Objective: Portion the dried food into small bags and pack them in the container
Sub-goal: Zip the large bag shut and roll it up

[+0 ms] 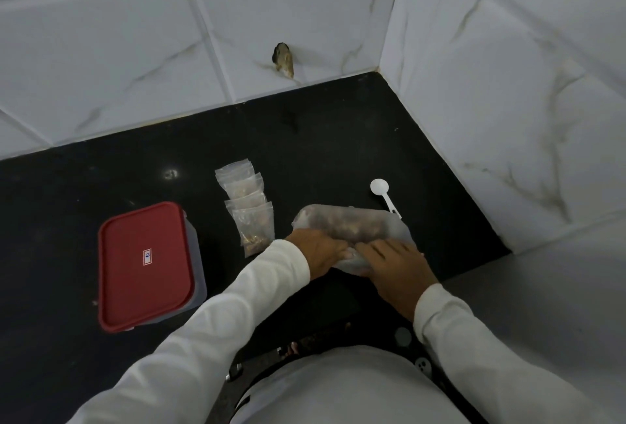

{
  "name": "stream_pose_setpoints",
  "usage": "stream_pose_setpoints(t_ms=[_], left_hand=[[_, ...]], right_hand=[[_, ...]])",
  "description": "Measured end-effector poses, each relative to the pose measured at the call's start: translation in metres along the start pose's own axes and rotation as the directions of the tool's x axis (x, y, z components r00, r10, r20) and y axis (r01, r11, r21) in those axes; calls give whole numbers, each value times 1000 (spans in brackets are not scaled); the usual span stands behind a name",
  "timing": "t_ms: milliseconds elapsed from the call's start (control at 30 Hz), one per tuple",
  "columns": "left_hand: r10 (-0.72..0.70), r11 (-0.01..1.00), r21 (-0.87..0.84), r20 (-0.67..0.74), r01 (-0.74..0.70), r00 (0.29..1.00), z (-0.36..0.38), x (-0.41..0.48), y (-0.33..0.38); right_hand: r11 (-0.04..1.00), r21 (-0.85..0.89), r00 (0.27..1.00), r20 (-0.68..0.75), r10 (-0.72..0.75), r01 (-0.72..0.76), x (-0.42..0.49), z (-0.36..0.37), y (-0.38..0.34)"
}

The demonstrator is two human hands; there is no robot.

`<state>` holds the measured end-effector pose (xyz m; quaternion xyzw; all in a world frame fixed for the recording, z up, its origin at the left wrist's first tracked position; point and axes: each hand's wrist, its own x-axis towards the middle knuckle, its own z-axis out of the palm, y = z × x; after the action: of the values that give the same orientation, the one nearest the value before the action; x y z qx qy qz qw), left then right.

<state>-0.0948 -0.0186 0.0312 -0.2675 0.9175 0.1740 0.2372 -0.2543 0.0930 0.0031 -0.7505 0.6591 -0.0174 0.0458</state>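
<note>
A large clear bag of brown dried food (pixel 352 227) lies on the black counter (pixel 84 186). My left hand (pixel 318 252) and my right hand (pixel 393 264) both press and grip its near edge, fingers meeting in the middle. To the left of the bag, several small clear bags (pixel 249 207) with dried food in them lie overlapping in a row. Farther left stands a clear container with a red lid (pixel 144 266), shut. A white plastic scoop (pixel 384 195) lies behind the large bag, bowl pointing away.
White marble-look tiled walls (pixel 508 85) close the counter at the back and right, forming a corner. A chipped hole (pixel 284 59) marks the back wall. The counter's front edge runs just below my hands.
</note>
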Motion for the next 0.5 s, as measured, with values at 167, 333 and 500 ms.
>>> stream_pose_setpoints(t_ms=[167,333,500], left_hand=[[43,999,20,-151,-40,988,-3,-12,-7],[87,979,202,-240,-38,967,7,-12,-2],[10,986,165,-69,1,998,6,6,-6]], right_hand=[[990,142,1000,-2,-7,7,10,10,8],[991,137,990,138,-9,-10,20,15,15],[995,92,992,120,-39,28,16,8,10]])
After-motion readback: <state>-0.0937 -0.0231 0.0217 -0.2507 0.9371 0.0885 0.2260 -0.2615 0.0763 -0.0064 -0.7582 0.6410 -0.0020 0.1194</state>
